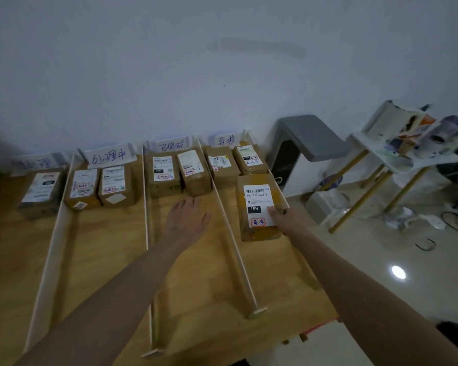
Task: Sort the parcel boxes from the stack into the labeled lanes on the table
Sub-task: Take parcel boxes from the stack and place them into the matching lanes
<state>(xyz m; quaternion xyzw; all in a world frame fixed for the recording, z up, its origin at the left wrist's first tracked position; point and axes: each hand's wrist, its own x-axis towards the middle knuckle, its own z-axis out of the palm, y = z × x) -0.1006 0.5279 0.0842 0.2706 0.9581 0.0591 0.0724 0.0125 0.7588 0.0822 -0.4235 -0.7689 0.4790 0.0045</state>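
The parcel box point(258, 207) with the red 异常 sticker lies in the rightmost lane, behind the 异常 sign point(226, 140), so sticker and lane match. The right hand point(283, 215) grips its near corner; the left hand point(188, 215) rests flat, fingers spread, in the next lane. The source stack lies out of view.

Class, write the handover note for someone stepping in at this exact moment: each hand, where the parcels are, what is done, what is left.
Left hand: open, flat on the table in the third lane, holding nothing.
Right hand: grips the 15H parcel, in the rightmost lane in front of two parcels.
Done: one parcel in the first lane, two in the second, two in the third.
Left: release the 15H parcel. The stack is out of view, so what remains cannot be told.
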